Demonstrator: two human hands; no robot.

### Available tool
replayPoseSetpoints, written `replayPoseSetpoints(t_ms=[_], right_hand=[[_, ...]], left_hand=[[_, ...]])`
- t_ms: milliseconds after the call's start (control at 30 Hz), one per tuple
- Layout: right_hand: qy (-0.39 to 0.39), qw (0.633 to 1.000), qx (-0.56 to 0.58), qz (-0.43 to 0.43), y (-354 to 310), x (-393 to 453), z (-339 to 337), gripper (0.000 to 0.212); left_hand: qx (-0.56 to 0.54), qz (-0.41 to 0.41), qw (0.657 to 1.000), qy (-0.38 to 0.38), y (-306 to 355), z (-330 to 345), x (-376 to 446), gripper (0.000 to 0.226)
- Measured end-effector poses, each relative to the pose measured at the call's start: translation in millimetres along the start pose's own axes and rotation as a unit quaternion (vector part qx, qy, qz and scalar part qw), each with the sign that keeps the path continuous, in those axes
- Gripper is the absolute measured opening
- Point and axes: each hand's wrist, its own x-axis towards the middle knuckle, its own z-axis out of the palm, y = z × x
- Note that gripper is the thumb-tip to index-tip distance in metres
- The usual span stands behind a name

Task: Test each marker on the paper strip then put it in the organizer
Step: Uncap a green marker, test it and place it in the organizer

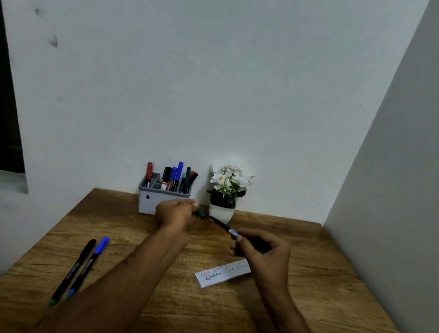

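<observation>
head: slim marker (224, 227), grainy wood table (305, 309)

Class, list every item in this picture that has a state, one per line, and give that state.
Green marker: uncapped, held in right hand.
Green cap: off, pinched in left hand.
Paper strip: flat on table, already scribbled on.
Organizer: upright, holding several markers.
Two markers: capped, lying on table.

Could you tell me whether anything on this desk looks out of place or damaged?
Nothing stands out. The left hand holds a green cap and the right hand an uncapped marker, apart. Two markers lie on the desk; the paper strip lies flat; organizer and potted plant stand upright.
</observation>
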Motion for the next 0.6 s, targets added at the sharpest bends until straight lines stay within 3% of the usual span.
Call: replayPoseSetpoints(t_ms=[100,333,600], right_hand=[[-0.009,0.999,-0.041,-0.017,-1,-3,6,0.021],[0.008,0.997,-0.077,-0.027,-5,-6,11,0.033],[0.013,0.996,-0.086,-0.021,-3,-6,14,0.019]], left_hand=[[-0.055,-0.027,0.998,-0.008,-1,1,-6,0.017],[-0.071,-0.034,0.997,-0.007,-7,2,-12,0.015],[-0.060,-0.025,0.998,-0.007,-16,1,-13,0.014]])
